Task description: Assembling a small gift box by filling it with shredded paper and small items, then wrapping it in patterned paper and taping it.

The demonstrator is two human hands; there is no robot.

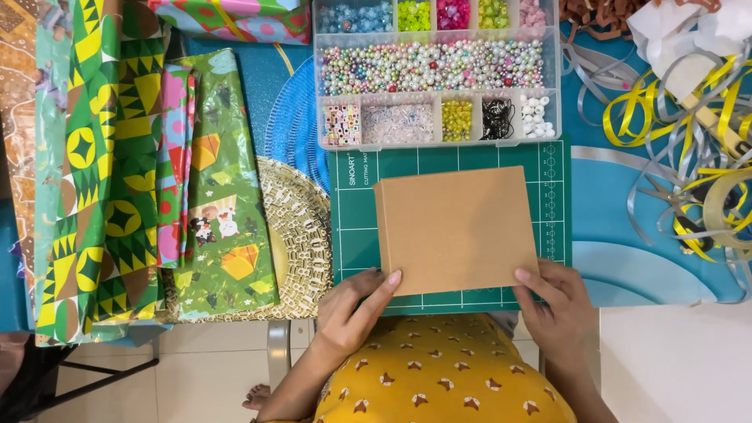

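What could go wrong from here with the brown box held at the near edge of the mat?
The brown box is held only at its near corners by the left hand and right hand, so it might slip. Pushed forward, it could knock the open bead organizer just beyond it and scatter beads.

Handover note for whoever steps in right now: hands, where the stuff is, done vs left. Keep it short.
Left hand: fingers on the near left corner of the brown cardboard box, gripping its edge.
Right hand: fingers on the box's near right corner.
Box: closed, lying flat on the green cutting mat, unwrapped.
Wrapping paper sheets: folded, to the left of the mat, untouched.
Bead organiser: beyond the mat, not in hand.
Ribbons: loose pile of yellow and silver at the right.
Done: box placed on the mat. Left: no paper or ribbon on the box yet.
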